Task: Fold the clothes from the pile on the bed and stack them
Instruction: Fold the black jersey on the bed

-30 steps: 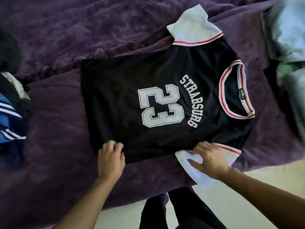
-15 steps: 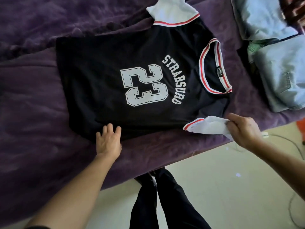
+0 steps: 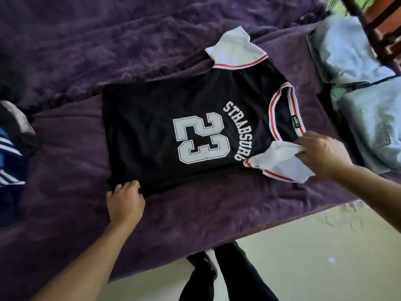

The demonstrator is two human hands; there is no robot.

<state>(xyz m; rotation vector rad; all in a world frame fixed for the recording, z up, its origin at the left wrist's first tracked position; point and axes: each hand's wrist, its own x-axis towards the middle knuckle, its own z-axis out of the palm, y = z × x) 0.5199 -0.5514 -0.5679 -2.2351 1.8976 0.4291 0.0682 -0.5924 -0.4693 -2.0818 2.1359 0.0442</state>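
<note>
The right hand (image 3: pixel 323 155) had its grip closed on the near white sleeve (image 3: pixel 282 161) of the black jersey (image 3: pixel 152 127), the fabric bunched between fingers and thumb and drawn in over the lower corner of the chest, just below the red-and-white collar (image 3: pixel 275 107). The left hand (image 3: pixel 124 200) lay at the near hem corner, fingers curled onto the edge; whether they pinched the cloth or merely pressed it down could not be told.

The jersey itself lay flat, face up, across the purple bed cover (image 3: pixel 65 51), number and lettering showing, its far white sleeve (image 3: pixel 234 48) spread out and not yet folded in.

To the right, near the collar end, folded pale blue denim pieces (image 3: pixel 368 105) sat stacked, so part of the job looked done. At the left edge a heap including a blue striped garment (image 3: pixel 8 148) waited unfolded.

As a judgement, this jersey was at its first fold: the near sleeve was being turned in, with the far sleeve, the body folds and the move to the stack all left.
</note>
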